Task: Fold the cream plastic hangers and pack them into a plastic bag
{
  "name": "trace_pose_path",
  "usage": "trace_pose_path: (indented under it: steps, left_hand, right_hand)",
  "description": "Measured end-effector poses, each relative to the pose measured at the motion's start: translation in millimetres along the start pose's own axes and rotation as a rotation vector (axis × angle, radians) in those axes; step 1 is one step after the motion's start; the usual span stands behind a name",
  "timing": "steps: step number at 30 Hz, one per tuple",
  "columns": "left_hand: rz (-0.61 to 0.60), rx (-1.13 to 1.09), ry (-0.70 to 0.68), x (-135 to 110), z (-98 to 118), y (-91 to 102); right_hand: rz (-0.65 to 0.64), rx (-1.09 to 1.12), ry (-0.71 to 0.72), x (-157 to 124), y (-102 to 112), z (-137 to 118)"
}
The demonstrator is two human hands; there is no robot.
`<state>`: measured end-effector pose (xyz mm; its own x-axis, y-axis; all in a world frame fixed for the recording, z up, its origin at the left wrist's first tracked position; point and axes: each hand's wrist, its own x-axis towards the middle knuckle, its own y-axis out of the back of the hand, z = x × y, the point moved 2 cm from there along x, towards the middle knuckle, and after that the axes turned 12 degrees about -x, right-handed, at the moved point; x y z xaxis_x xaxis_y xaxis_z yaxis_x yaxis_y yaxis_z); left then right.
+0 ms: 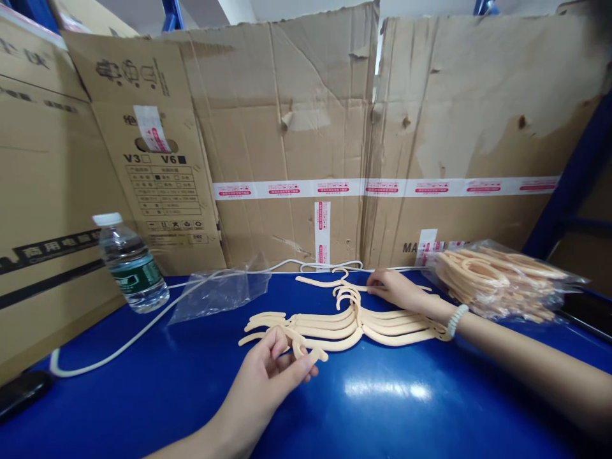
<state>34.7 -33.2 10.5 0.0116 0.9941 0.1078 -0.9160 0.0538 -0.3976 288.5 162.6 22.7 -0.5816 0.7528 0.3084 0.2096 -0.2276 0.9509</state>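
Several beige plastic hangers point(329, 331) lie spread and overlapping on the blue tabletop, their hooks towards the back. In front of their left arms, my left hand point(275, 366) pinches a small beige curved hanger piece point(310, 352) between thumb and fingers. Behind the row lies another beige hanger point(318, 281), its hook pointing away. My right hand point(394, 291) reaches over the row's right side and has its fingers closed on this far hanger's right arm. The fingertips there are partly hidden.
A plastic bag full of beige hangers point(497, 280) lies at the right. On the left stand a water bottle point(134, 268) and an empty clear bag point(222, 293), with a white cable point(119, 350) running past. Cardboard sheets point(287, 140) wall off the back.
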Motion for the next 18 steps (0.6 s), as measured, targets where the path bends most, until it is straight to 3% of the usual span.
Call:
trace_pose_path:
  steps: [4,10,14,18]
  left_hand:
    - [-0.020,0.015,-0.031,0,0,2.4]
    - [0.008,-0.005,0.029,-2,9,0.6]
    - [0.049,0.013,-0.034,3,8,4.1]
    - [0.112,0.016,-0.067,7,7,8.3]
  right_hand:
    - [-0.032,0.029,-0.017,1,13,-4]
    - [-0.028,0.116,-0.037,-11,62,-5]
    - [0.142,0.130,-0.027,-38,81,-12]
    - [0.284,0.205,0.046,-73,79,-30]
